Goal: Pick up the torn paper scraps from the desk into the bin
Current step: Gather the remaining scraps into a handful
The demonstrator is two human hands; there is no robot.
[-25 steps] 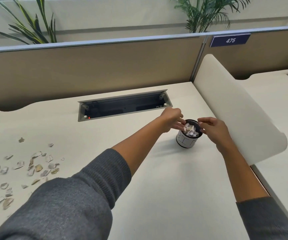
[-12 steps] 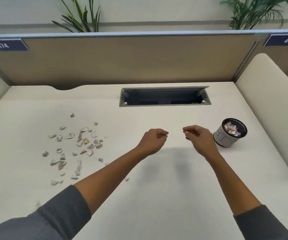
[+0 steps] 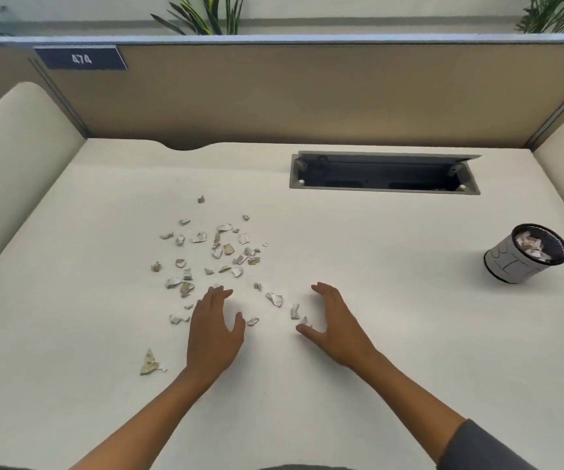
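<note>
Several torn paper scraps lie scattered on the white desk, left of centre. My left hand is flat and open at the near edge of the scatter, fingers straight. My right hand is open too, fingers spread, with a few scraps lying between the two hands. Neither hand holds anything. One larger scrap lies apart at the near left. The small round bin, black-rimmed with a white wall, stands far right with scraps inside.
An open cable tray slot is sunk into the desk at the back. A tan partition with a "474" label closes the back; cream side panels flank the desk.
Both hands left the bin and moved left to the scrap pile. They went from loosely curled to open and flat. My view swung left, so the bin now sits far right.
</note>
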